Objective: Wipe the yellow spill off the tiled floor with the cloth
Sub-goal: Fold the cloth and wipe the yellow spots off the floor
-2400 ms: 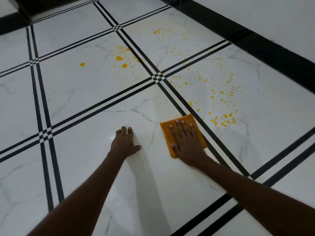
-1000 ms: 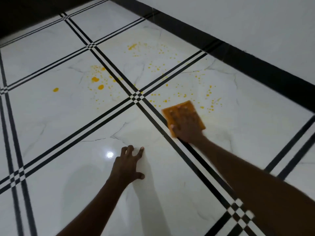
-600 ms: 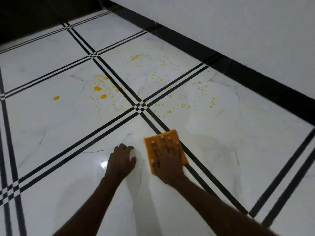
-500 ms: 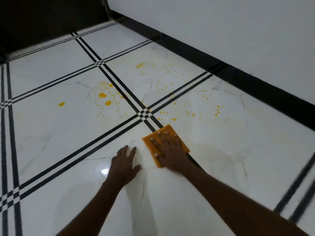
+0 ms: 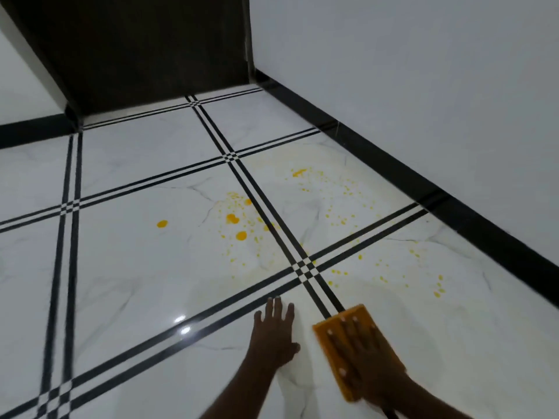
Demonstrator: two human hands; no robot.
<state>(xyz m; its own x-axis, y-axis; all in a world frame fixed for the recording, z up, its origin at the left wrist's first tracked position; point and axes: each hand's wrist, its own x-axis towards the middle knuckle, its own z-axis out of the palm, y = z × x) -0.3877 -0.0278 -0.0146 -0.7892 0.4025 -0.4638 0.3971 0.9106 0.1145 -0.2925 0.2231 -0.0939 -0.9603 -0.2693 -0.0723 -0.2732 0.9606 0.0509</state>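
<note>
My right hand (image 5: 361, 355) lies flat with spread fingers on a folded orange cloth (image 5: 328, 349), pressing it to the white tiled floor (image 5: 136, 267) beside a black double grout line. My left hand (image 5: 273, 334) rests flat on the floor just left of the cloth, fingers straight. The yellow spill (image 5: 237, 225) is scattered ahead: larger drops on the middle tile, fine specks on the far tile (image 5: 326, 192) and on the right tile (image 5: 393, 276). The cloth sits nearer to me than all of these drops.
A white wall with a black skirting (image 5: 453, 204) runs along the right side. A dark door or panel (image 5: 151, 46) stands at the far end. One lone yellow drop (image 5: 162, 224) lies to the left of the main splatter.
My right hand pushed the cloth out over the right tile, then pulled it back toward me. Many specks there are gone. The view has tilted up, showing the door and wall.
</note>
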